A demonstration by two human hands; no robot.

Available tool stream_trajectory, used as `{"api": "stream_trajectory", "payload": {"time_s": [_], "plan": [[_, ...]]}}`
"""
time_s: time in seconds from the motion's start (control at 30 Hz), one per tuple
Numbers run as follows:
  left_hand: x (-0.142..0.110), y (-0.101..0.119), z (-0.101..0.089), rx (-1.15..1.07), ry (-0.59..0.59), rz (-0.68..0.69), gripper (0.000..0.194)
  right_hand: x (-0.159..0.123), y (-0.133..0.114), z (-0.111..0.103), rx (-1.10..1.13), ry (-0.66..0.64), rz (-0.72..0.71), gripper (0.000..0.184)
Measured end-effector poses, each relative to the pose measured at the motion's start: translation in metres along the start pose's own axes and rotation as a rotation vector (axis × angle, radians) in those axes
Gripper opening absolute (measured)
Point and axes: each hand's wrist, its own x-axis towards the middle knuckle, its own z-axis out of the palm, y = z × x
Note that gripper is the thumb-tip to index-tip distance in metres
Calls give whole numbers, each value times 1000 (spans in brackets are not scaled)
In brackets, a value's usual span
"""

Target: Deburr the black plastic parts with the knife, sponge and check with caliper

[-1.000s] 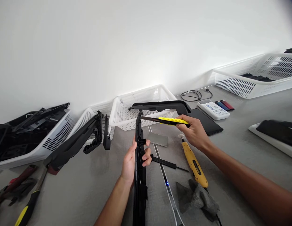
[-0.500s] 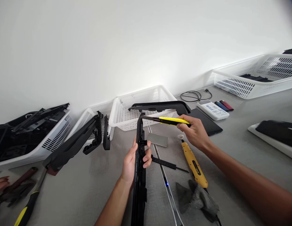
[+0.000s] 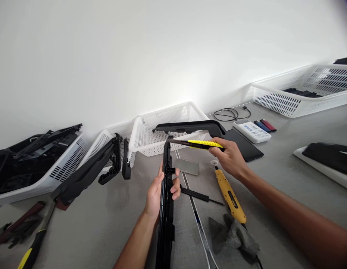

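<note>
My left hand (image 3: 154, 195) is wrapped round a long black plastic trim piece (image 3: 166, 209), which stands nearly upright with its bent top end pointing away from me. In my right hand (image 3: 228, 155) is a utility knife (image 3: 205, 144) with a yellow ribbed handle. Its dark blade lies against the top end of the trim piece; the exact contact is too small to make out. Just behind, another black trim piece (image 3: 190, 127) rests across a white basket (image 3: 142, 145). Below my right hand lies a yellow rotary tool (image 3: 231, 196).
A screwdriver (image 3: 198, 194), a grey flat block (image 3: 187, 166) and a dark cloth (image 3: 233, 235) lie on the grey table. Baskets of black parts stand at left (image 3: 36, 186) and right (image 3: 295, 108). A black-and-yellow handled tool (image 3: 36, 244) lies front left. A white device (image 3: 252, 130) sits beyond my right hand.
Another person's hand at the far left edge has gone out of view. My hands, the knife and the trim piece have hardly moved. A blue light on the table strip has faded.
</note>
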Motion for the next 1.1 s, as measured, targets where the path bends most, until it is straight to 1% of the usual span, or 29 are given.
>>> {"api": "stream_trajectory", "payload": {"time_s": [0.1,0.2,0.27,0.33,0.47,0.5,0.63,0.67,0.7,0.8,0.83,0.87,0.97,1.0,1.1], "plan": [[0,0,0,-3,4,2,43,0,0,1,22,-28,-33,21],[0,0,0,-6,15,5,36,0,0,2,42,-60,-51,19],[-1,0,0,-7,18,6,32,0,0,2,40,-33,-29,19],[-1,0,0,-11,17,9,33,-1,0,2,46,-26,-32,18],[-1,0,-1,-20,12,9,36,-1,0,2,74,-163,-73,16],[0,0,-1,-21,11,9,37,-1,0,2,74,-177,-68,16],[0,0,-2,-21,9,6,44,0,1,1,75,-92,-47,19],[0,0,-2,-20,6,4,45,0,1,0,86,-91,-48,18],[0,0,-2,-19,2,4,44,0,1,0,101,-114,-51,17],[-1,0,-3,-13,-8,8,36,0,0,-1,125,-236,-53,16],[-1,0,-3,-12,-9,9,34,-1,0,0,121,-253,-46,16],[-1,-1,-3,-13,-9,11,34,-1,0,0,115,-244,-38,16],[-1,-1,-4,-20,-6,9,38,0,2,2,109,-156,-22,16],[-1,-1,-4,-23,-4,8,38,0,2,2,115,-152,-25,16],[-1,-1,-3,-22,-9,15,33,0,3,2,133,-238,-32,15]]}}
